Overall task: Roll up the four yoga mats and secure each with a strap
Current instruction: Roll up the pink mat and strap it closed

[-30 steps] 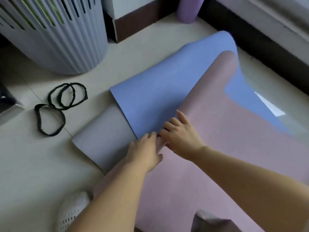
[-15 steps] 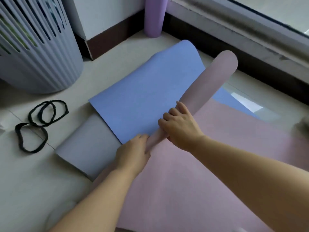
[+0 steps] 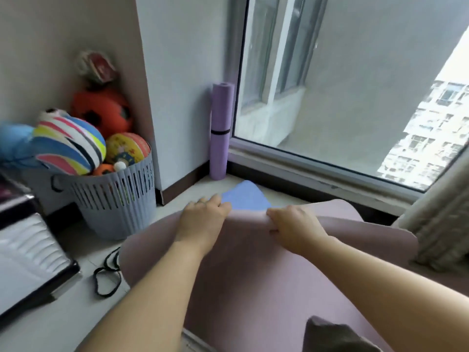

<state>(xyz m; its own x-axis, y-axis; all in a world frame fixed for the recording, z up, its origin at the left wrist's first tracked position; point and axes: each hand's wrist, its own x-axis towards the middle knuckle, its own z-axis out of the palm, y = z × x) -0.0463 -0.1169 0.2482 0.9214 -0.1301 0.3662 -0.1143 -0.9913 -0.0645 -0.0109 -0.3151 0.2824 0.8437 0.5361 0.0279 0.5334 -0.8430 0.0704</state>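
Note:
A pink yoga mat is lifted off the floor in front of me. My left hand and my right hand grip its top edge, fingers curled over it. Beyond that edge a corner of a blue mat shows on the floor. A purple mat, rolled and bound with a black strap, stands upright in the corner by the window. Black straps lie looped on the floor at the left, partly hidden by the pink mat. The grey mat is not visible.
A grey slatted basket full of balls stands against the wall at the left. A dark-framed object lies at the far left. A large window and its sill run behind. A ribbed curtain hangs at the right.
My view has swung up toward the window. Both hands have lifted the pink mat off the floor by its edge; it now covers most of the blue mat and all of the grey one.

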